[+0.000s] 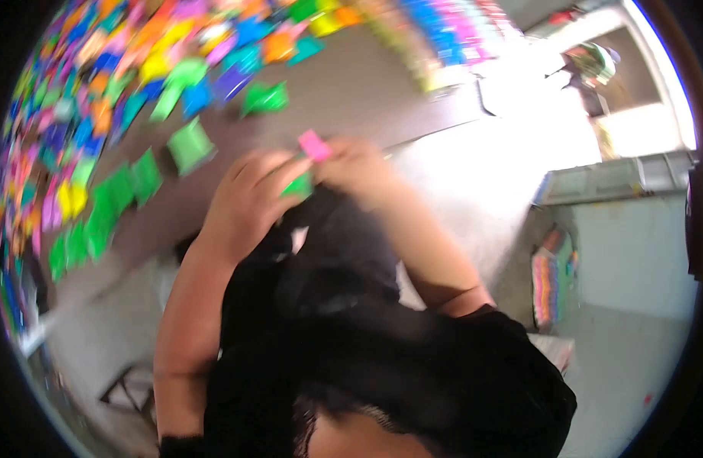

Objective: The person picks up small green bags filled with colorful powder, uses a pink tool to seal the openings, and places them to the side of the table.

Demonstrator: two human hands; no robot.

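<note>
My left hand (pixel 248 200) and my right hand (pixel 361 172) meet at the middle of the view, above my dark-clothed lap. A small pink paper piece (pixel 315 145) sticks up between the fingertips, pinched by my right hand. My left hand's fingers hold a small green paper piece (pixel 299 185) just below it. The two pieces touch; the blur hides whether they are joined.
A brown table (pixel 351 84) runs across the top. Several folded green paper pieces (pixel 190 145) lie along its near side, with many multicoloured pieces (pixel 99 84) spread behind them. A stack of coloured paper (pixel 551 278) stands on the floor at right, by a grey cabinet (pixel 634 259).
</note>
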